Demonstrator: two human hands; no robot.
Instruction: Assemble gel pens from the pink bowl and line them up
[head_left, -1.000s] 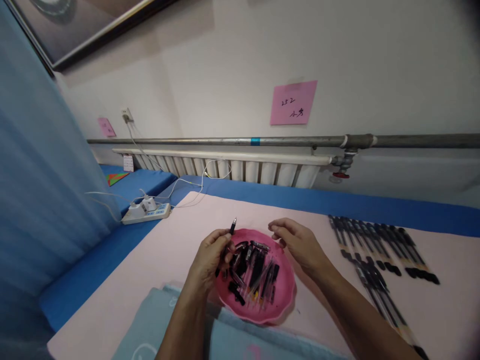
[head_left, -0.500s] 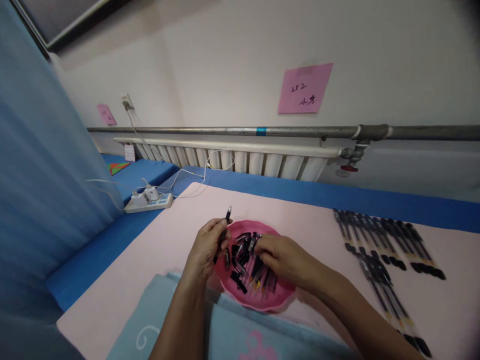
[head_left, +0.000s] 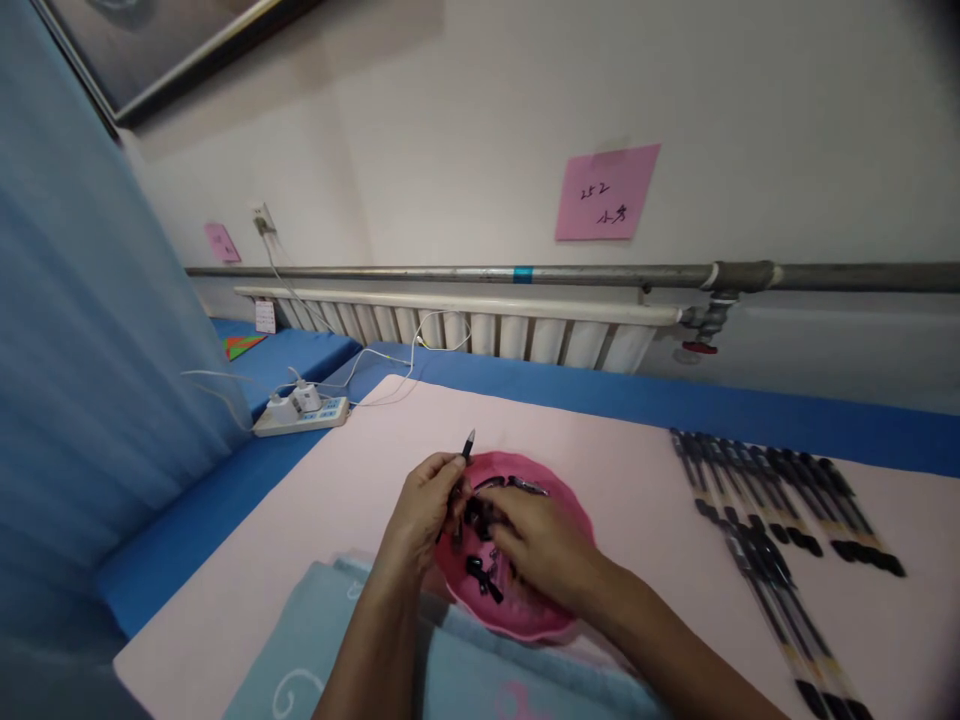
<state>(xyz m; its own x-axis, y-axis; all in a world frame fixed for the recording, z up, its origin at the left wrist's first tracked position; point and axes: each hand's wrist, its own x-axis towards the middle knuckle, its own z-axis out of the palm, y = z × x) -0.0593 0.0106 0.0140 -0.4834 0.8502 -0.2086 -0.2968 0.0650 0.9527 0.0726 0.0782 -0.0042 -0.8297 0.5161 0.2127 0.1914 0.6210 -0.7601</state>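
Note:
My left hand [head_left: 427,505] is closed around a pen [head_left: 468,446], its pointed tip and black grip sticking up above the thumb. Just inside the left rim of a pink scalloped bowl [head_left: 577,500], these fingers partly hide the pen's lower part. My right hand [head_left: 544,540] reaches over the bowl with fingers curled and slightly blurred, close to the left fingertips; what they pinch is unclear. Below them lie black pen caps [head_left: 484,580] and other pen parts, many covered by the right hand.
Several assembled black pens [head_left: 780,490] lie in rows on the pink mat [head_left: 630,460] at right. A light blue cloth [head_left: 322,630] is in front of the bowl. A power strip [head_left: 304,415] with white cables stands at left. A radiator [head_left: 480,335] runs along the wall.
My right hand has moved left across the bowl, from the pen parts toward my left hand. The left hand still holds the pen upright. The view has tilted slightly up.

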